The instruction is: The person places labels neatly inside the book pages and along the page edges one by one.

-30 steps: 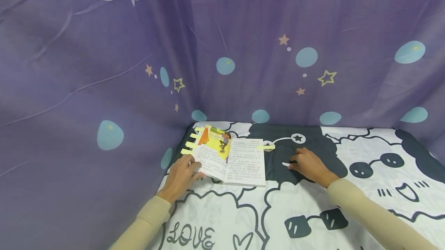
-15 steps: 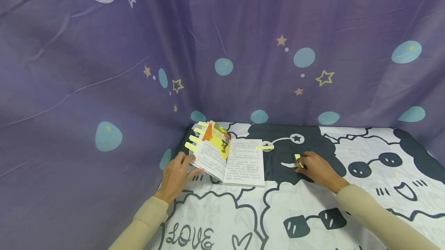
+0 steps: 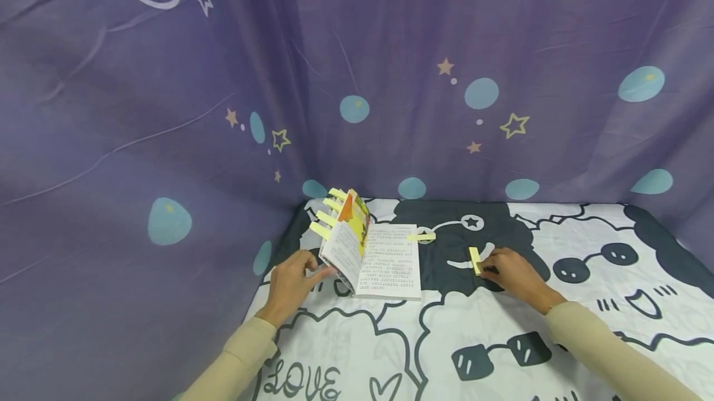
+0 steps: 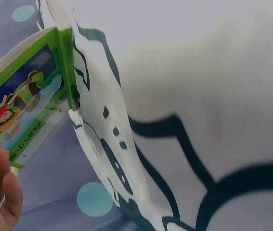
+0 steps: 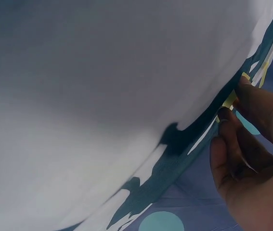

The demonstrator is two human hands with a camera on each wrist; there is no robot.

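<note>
An open book (image 3: 388, 264) lies on the patterned cloth, its left side raised steeply and its right page flat. My left hand (image 3: 292, 283) holds the lower left edge of the raised side. In the left wrist view the green illustrated cover (image 4: 28, 96) faces the camera, with my fingers (image 4: 1, 168) at its lower corner. Several pale yellow sticky tabs (image 3: 320, 229) stick out from the raised side, and another tab (image 3: 421, 237) crosses the right page's edge. Farther right, my right hand (image 3: 510, 274) pinches a small yellow sticky-note strip (image 3: 475, 260) just above the dark print.
A white cloth (image 3: 346, 339) with black cartoon drawings covers the surface under the book and hands. Purple curtains (image 3: 401, 79) with stars and blue ovals hang close behind it and along the left side.
My left hand has tilted the book's left side up toward the right. The yellow strip, hidden under my right hand at first, now shows upright at its fingertips.
</note>
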